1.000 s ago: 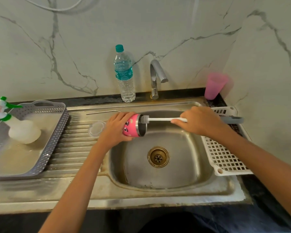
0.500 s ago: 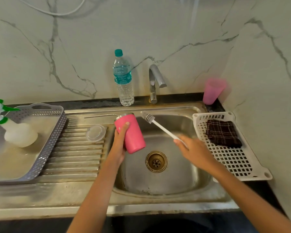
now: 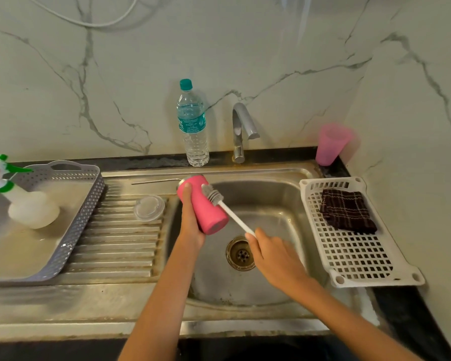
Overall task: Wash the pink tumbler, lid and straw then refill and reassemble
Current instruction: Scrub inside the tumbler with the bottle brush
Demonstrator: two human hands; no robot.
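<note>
The pink tumbler [image 3: 205,207] sits tilted in the left hand [image 3: 192,222], fingers wrapped round it; the right hand [image 3: 274,252] grips a bottle brush [image 3: 228,211], its bristles against the tumbler's side.

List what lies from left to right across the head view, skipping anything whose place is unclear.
spray bottle → clear lid → pink tumbler → tap → dark cloth

I see soft, even, fairly bright light with faint shadows, dull glare on the steel sink [image 3: 271,173], wide-angle bowing at the edges and a blurred spray bottle [image 3: 34,209].
</note>
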